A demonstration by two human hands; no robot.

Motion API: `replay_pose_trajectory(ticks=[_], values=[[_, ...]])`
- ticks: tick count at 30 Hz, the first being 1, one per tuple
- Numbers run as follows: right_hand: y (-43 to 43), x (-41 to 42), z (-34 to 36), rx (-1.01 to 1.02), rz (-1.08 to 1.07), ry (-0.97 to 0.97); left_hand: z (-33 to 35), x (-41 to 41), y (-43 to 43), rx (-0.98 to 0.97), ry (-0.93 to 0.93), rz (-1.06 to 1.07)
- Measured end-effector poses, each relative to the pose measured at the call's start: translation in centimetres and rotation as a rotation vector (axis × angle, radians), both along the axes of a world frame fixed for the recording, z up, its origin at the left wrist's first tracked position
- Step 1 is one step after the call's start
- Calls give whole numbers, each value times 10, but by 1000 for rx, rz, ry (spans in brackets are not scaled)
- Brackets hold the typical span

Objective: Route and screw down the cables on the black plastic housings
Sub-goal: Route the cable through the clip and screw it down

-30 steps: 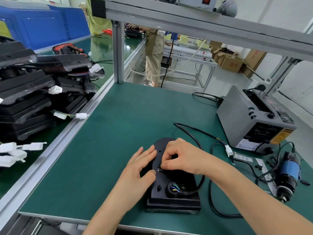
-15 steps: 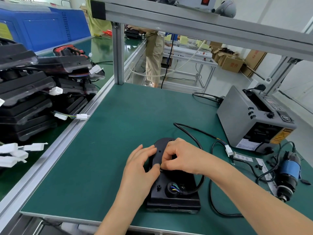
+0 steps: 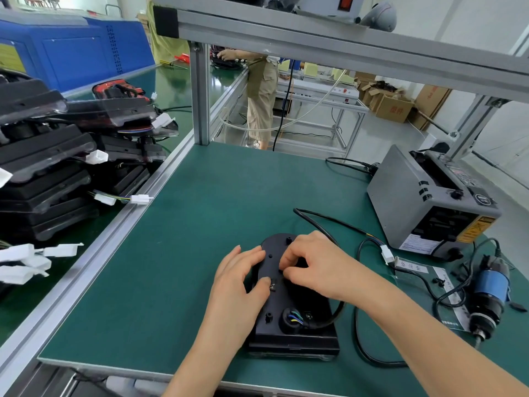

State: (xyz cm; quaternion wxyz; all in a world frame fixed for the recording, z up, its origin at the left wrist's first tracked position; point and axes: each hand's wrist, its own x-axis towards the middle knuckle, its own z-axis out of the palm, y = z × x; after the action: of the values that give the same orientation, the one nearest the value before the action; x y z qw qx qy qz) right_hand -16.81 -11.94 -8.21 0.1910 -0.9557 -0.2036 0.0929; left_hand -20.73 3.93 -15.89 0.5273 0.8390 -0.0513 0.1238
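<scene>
Left hand point(image 3: 237, 282) had slid in since a second ago: the thumb, earlier off the housing's point(image 3: 286, 302) left side, now lay on its top face, the tip touching a small metal bit point(image 3: 272, 287) near the middle. Its fingers were fairly straight, spread along the housing's left edge, gripping nothing. Right hand point(image 3: 317, 267) had barely shifted. It sat over the housing's upper right, fingers curled narrow, thumb and index tips close together just above that metal bit. Couldn't tell if it pinched anything.

Housing lay flat on the green mat point(image 3: 200, 224), rounded end away from the person. Coloured wires point(image 3: 294, 316) came out of a round port near its close end. The black cable point(image 3: 336, 313) left the port to the right, curved up under the right wrist, then looped out on the mat right of the housing. A white connector point(image 3: 387, 253) lay further right.

Grey machine point(image 3: 423, 196) stood beyond the housing to the right. An electric screwdriver point(image 3: 489, 296) lay well right of the housing, untouched. Stacked black housings point(image 3: 43, 173) were piled well left of it, past the aluminium rail point(image 3: 114, 233).
</scene>
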Motion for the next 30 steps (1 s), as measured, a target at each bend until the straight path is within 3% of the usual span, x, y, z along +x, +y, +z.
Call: replay_pose_trajectory(ticks=[10,30], values=[[-12,-22,-18,38,-34,-213,0,8,-4,44,-18,-6],[-22,-32,-29,110,-15,-259,8,18,-6,188,127,-23]])
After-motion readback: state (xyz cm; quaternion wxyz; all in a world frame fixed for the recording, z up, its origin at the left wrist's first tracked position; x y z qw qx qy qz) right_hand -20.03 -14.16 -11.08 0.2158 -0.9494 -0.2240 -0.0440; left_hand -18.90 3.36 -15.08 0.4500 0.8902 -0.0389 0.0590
